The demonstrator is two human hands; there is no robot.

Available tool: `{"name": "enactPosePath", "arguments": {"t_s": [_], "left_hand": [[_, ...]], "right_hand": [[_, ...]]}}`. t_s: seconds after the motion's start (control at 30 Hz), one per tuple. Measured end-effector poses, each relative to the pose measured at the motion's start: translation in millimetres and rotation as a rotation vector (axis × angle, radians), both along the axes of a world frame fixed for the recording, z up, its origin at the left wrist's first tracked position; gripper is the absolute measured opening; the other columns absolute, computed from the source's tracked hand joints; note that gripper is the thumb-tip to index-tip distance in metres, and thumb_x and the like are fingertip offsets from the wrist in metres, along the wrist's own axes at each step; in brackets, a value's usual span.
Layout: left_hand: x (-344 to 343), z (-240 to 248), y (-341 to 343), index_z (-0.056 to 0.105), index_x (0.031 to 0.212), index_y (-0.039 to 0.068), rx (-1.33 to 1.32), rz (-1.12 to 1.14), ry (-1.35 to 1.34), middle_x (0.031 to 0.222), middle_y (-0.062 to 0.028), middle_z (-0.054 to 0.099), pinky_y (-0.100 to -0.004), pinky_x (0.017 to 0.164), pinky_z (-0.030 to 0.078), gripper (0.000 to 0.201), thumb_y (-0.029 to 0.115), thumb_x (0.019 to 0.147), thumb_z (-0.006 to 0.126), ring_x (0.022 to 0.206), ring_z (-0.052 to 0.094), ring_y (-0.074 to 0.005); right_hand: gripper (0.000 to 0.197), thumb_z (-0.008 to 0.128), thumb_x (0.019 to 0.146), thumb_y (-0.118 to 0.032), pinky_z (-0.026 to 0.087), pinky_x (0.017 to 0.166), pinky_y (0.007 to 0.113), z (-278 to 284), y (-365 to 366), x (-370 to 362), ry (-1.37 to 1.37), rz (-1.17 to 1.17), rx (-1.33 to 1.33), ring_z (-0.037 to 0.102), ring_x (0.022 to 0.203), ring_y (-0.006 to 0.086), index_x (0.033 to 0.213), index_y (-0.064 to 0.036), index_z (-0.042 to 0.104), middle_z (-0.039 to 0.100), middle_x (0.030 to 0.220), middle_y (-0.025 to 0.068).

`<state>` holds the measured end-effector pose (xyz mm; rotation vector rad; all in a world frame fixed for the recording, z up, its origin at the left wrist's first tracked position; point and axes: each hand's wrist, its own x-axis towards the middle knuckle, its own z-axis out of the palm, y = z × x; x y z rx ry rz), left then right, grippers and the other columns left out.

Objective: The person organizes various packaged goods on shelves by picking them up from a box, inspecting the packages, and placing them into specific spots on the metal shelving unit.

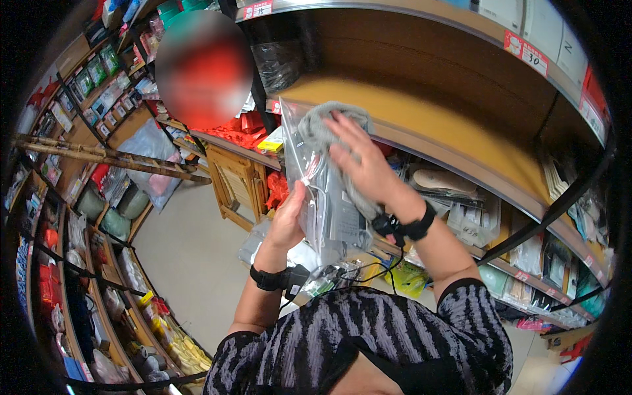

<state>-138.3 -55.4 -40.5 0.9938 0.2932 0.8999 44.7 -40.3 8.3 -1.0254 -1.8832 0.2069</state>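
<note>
My left hand point(287, 218) grips a clear plastic package point(337, 220) by its left side, thumb across the front, and keeps it tilted up before my chest. Inside the package are grey, flat contents and a thin white cord; the exact kind is not clear. Against the upper part of the package my right hand point(363, 163) presses a bunched grey cloth point(317, 124). The right fingers lie stretched over the cloth, and one end of it hangs down below the palm toward the wrist.
A wooden shelf board point(421, 122) with a metal front edge stands close ahead. Lower shelves hold bagged goods and insoles point(444, 180). Beyond my left hand stands a wooden folding item point(234, 184). Bamboo poles point(99, 155) jut out at the left, above the floor point(178, 250). Stocked shelving lines the left side.
</note>
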Motion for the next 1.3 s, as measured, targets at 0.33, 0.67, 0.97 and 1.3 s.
{"name": "enactPosePath", "arguments": {"t_s": [0.33, 0.67, 0.97, 1.3], "left_hand": [[-13.6, -8.0, 7.3, 0.018, 0.132, 0.000, 0.019, 0.010, -0.298, 0.133, -0.0113, 0.028, -0.0355, 0.100, 0.026, 0.055, 0.036, 0.092, 0.026, 0.120, 0.032, -0.0229], [-9.3, 13.0, 15.3, 0.037, 0.125, 0.006, -0.209, 0.115, -0.297, 0.117, -0.0097, 0.049, -0.0348, 0.087, 0.041, 0.052, 0.043, 0.088, 0.036, 0.099, 0.053, -0.0223], [-24.7, -8.7, -3.9, 0.021, 0.133, 0.004, -0.035, 0.201, -0.285, 0.130, -0.0100, 0.034, -0.0359, 0.097, 0.030, 0.094, 0.072, 0.070, 0.039, 0.117, 0.037, -0.0223], [-10.6, -19.5, -34.4, 0.032, 0.125, 0.001, 0.085, 0.552, -0.013, 0.122, -0.0104, 0.042, -0.0349, 0.090, 0.037, 0.057, 0.042, 0.087, 0.039, 0.108, 0.045, -0.0220]], "right_hand": [[0.054, 0.045, 0.087, -0.037, 0.027, 0.097, 0.027, -70.5, 15.5, 29.8, 0.666, 0.510, -0.729, 0.035, 0.117, 0.0157, 0.126, -0.0006, 0.035, 0.038, 0.128, 0.0085], [0.044, 0.063, 0.074, -0.007, 0.050, 0.067, 0.026, -104.1, -7.1, 11.6, 1.482, 0.325, -0.739, 0.060, 0.075, 0.0145, 0.111, 0.0024, 0.040, 0.060, 0.086, 0.0094], [0.047, 0.065, 0.071, -0.003, 0.046, 0.073, 0.027, -80.9, -2.0, 17.5, 1.482, 0.183, -0.481, 0.056, 0.081, 0.0136, 0.112, -0.0016, 0.041, 0.056, 0.095, 0.0073], [0.055, 0.062, 0.071, -0.007, 0.033, 0.092, 0.032, -65.1, -17.1, -35.7, 0.615, -0.068, 0.000, 0.041, 0.109, 0.0226, 0.121, -0.0044, 0.039, 0.041, 0.117, 0.0143]]}}
